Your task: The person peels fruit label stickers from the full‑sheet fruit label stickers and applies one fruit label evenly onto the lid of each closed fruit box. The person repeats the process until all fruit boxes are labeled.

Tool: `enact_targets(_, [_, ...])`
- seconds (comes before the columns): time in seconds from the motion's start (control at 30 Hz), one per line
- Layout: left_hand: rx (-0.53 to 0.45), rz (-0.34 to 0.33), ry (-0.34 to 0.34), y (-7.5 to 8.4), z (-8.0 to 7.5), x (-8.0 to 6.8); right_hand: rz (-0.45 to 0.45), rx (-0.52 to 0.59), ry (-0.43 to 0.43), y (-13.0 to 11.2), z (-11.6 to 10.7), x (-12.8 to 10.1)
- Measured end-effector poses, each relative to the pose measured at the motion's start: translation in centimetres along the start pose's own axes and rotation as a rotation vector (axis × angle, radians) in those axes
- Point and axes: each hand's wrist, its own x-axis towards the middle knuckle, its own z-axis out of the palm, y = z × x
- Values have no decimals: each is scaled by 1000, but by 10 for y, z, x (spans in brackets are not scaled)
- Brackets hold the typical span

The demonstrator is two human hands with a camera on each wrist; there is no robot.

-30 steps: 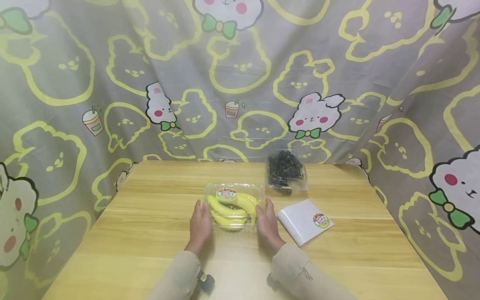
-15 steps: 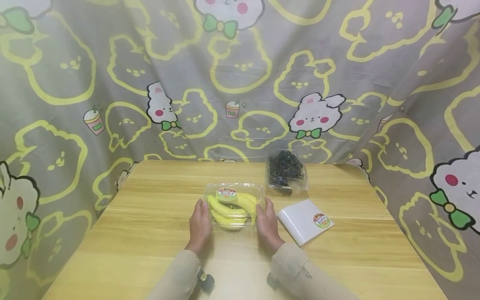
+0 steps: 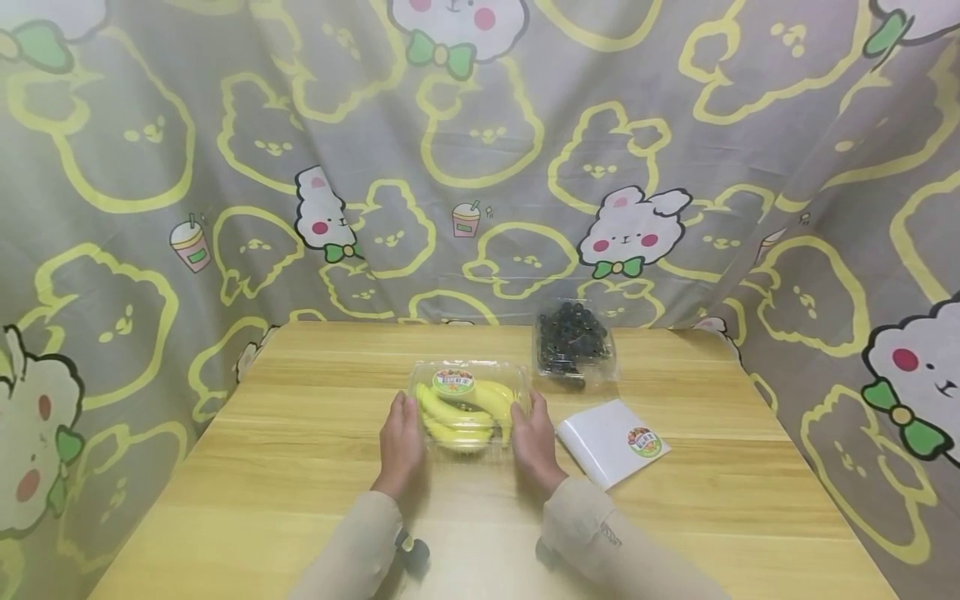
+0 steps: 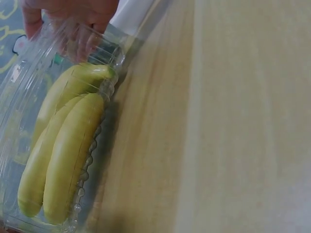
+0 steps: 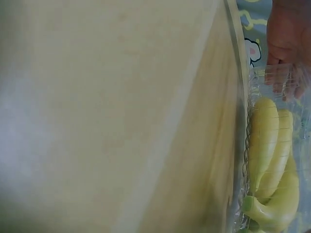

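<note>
A clear plastic clamshell box with several yellow bananas inside is held between both hands near the middle of the table. Its lid bears a round coloured sticker. My left hand grips the left side, and my right hand grips the right side with its thumb at the near corner. In the left wrist view, the bananas show through the ribbed wall, and the fingers of the right hand lie against the far end. Fingers of the left hand touch the box in the right wrist view.
Another clear box with dark grapes stands at the table's back right. A white sheet or booklet with a matching round sticker lies just right of the right hand. A patterned curtain hangs behind the wooden table.
The banana box has risen slightly up the head view, its sticker and lid now a little higher, with both hands still at its sides. The grape box and white sheet stay put.
</note>
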Motion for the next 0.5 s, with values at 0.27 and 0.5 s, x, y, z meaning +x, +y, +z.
enact_targets(0.27, [15, 7, 14, 3, 1, 11, -43, -17, -2, 1, 3, 12])
enact_targets(0.5, [22, 10, 40, 6, -1, 20, -85, -62, -20, 0, 3, 23])
